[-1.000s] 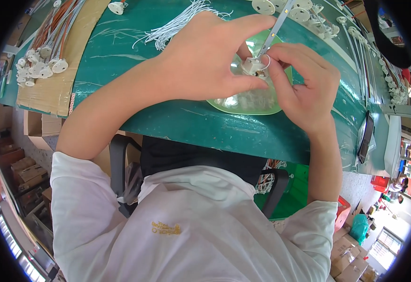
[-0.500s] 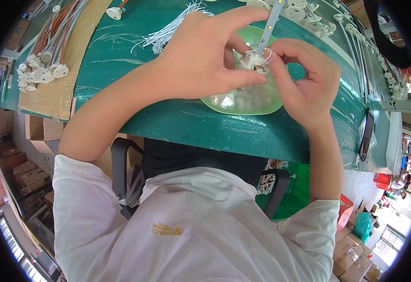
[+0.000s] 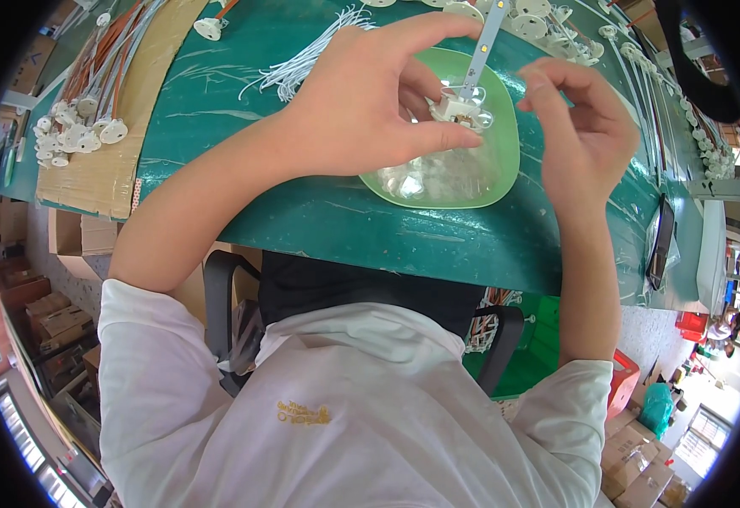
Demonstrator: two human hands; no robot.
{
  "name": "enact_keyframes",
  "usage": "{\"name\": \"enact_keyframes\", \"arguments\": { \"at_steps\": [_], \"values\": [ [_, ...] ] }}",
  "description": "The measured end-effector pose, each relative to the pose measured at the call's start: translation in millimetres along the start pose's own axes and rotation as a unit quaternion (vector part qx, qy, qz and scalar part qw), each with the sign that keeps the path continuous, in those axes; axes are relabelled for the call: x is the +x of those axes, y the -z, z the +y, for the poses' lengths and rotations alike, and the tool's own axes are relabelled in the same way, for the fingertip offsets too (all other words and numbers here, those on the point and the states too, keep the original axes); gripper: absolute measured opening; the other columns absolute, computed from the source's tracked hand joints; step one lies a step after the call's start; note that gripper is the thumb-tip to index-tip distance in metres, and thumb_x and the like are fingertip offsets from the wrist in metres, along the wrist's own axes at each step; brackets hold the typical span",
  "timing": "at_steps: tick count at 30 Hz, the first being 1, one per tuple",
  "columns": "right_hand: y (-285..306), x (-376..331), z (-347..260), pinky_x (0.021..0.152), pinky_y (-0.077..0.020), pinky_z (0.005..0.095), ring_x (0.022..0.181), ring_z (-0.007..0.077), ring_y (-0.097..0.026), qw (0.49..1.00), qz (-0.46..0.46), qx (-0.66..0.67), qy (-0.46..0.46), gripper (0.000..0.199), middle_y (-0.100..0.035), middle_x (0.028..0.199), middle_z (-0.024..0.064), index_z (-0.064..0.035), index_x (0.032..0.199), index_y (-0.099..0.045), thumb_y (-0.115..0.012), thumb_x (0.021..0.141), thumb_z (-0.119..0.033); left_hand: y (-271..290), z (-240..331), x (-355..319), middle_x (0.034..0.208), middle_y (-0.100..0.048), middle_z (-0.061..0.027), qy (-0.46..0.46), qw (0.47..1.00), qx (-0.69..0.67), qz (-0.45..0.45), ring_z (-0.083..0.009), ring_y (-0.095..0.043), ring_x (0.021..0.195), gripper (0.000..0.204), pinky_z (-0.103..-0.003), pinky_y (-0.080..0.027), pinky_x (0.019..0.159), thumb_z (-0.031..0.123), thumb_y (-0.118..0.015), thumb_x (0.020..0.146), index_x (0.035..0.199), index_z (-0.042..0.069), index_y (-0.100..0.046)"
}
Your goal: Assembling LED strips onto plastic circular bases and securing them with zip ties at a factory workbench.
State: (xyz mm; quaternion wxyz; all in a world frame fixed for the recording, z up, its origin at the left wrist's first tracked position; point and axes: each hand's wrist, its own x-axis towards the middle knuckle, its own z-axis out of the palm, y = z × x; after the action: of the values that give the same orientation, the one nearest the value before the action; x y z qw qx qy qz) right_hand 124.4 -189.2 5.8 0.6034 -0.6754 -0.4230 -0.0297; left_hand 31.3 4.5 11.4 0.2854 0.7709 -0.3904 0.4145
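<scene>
My left hand (image 3: pixel 361 106) holds the white base (image 3: pixel 456 110) of an upright LED strip (image 3: pixel 484 49) between its curled fingers and thumb. Clear rounded pieces (image 3: pixel 484 119) show at the right side of this base. Below it sits a light green bowl (image 3: pixel 510 157) with a heap of small transparent pieces (image 3: pixel 442 176) inside. To the right of the bowl, my right hand (image 3: pixel 588 127) is raised, apart from the base. Its thumb and index fingertip come together; whether something small is between them is hidden.
A bundle of white wires (image 3: pixel 302 63) lies beyond my left hand. White round lamp bases on wires (image 3: pixel 77 127) rest on cardboard (image 3: pixel 154 93) at the left. More white bases (image 3: pixel 548 25) lie at the far side. A dark phone-like object (image 3: pixel 660 241) lies near the right edge.
My right hand has let go of the base area and drawn back to the right. My left hand stays around the white base, with the LED strip still upright.
</scene>
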Motion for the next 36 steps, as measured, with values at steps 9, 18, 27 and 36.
{"name": "enact_keyframes", "arguments": {
  "at_steps": [9,18,27,36],
  "values": [
    [-6.3,0.7,-3.3,0.069,-0.0527,0.0243,0.082,0.0111,-0.065,0.976,-0.119,0.145,-0.112,0.017,-0.071,0.091,0.0066,0.0023,0.102,-0.070,-0.070,0.087,-0.006,5.8,29.3,13.1,0.094,-0.071,-0.0126,0.505,0.828,-0.222,-0.098,-0.0114,-0.067,0.081,0.079,-0.025,-0.055,0.076,0.006,-0.080,0.077,0.145,0.006,-0.039],
    [1.6,-1.3,10.6,0.070,-0.0519,0.0249,0.076,0.0121,-0.066,0.977,-0.102,0.143,-0.122,0.017,-0.071,0.091,0.0088,0.0032,0.104,-0.069,-0.068,0.090,-0.007,5.6,31.9,21.4,0.110,-0.068,-0.0132,0.558,0.771,-0.294,-0.088,-0.0120,-0.065,0.095,0.079,-0.025,-0.053,0.082,0.005,-0.079,0.079,0.146,0.003,-0.038],
    [8.2,4.2,10.8,0.069,-0.0463,0.0263,0.086,0.0129,-0.062,0.944,-0.131,0.261,-0.153,0.025,-0.068,0.101,0.0098,0.0020,0.113,-0.066,-0.057,0.097,-0.015,8.5,33.7,17.6,0.107,-0.067,-0.0106,0.527,0.799,-0.277,-0.092,-0.0117,-0.064,0.091,0.084,-0.024,-0.051,0.081,0.007,-0.081,0.077,0.146,0.005,-0.033],
    [11.3,4.2,10.8,0.066,-0.0425,0.0253,0.081,0.0105,-0.059,0.931,-0.151,0.294,-0.158,0.027,-0.067,0.096,0.0066,0.0019,0.115,-0.065,-0.057,0.098,-0.017,4.8,33.0,18.1,0.123,-0.059,-0.0169,0.530,0.751,-0.392,-0.038,-0.0196,-0.065,0.102,0.081,-0.028,-0.053,0.089,-0.001,-0.076,0.080,0.147,0.004,-0.031]
  ]
}}
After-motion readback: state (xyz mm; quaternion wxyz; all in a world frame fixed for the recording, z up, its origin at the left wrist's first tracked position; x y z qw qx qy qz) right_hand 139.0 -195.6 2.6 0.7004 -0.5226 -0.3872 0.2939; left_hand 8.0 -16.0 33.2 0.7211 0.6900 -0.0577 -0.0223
